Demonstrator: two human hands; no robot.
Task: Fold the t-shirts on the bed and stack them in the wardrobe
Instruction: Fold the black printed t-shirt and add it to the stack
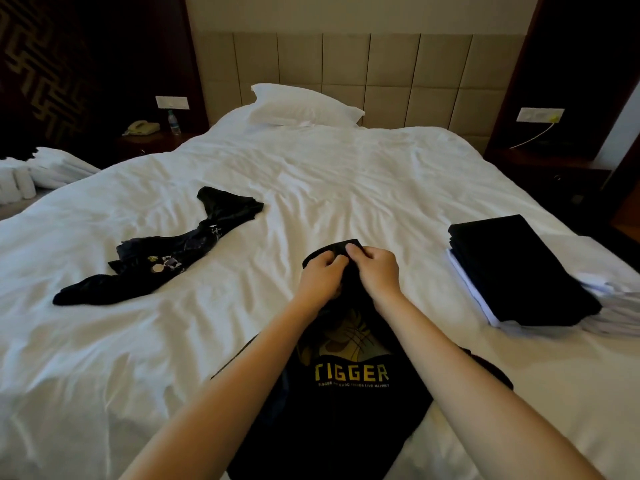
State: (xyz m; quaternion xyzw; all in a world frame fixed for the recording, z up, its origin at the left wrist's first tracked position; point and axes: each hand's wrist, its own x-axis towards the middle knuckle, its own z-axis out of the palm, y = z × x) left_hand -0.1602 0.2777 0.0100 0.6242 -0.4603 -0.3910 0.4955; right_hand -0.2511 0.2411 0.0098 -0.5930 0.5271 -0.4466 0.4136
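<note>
Left hand point(320, 275) and right hand point(375, 268) are both pinching the collar of the black TIGGER t-shirt point(349, 393), which is lying on the white bed point(311, 174). Folded stack point(519, 271) is sitting right, crumpled shirt point(166, 254) left.

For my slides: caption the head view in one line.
Left hand and right hand pinch the collar of a Tigger t-shirt on the bed, between a crumpled shirt and a folded stack.

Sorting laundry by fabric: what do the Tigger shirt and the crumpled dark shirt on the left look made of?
Tigger shirt: matte black knit, likely cotton, with a flat yellow print. Crumpled shirt: black with a slight sheen along its folds, possibly a synthetic blend; unsure.
</note>
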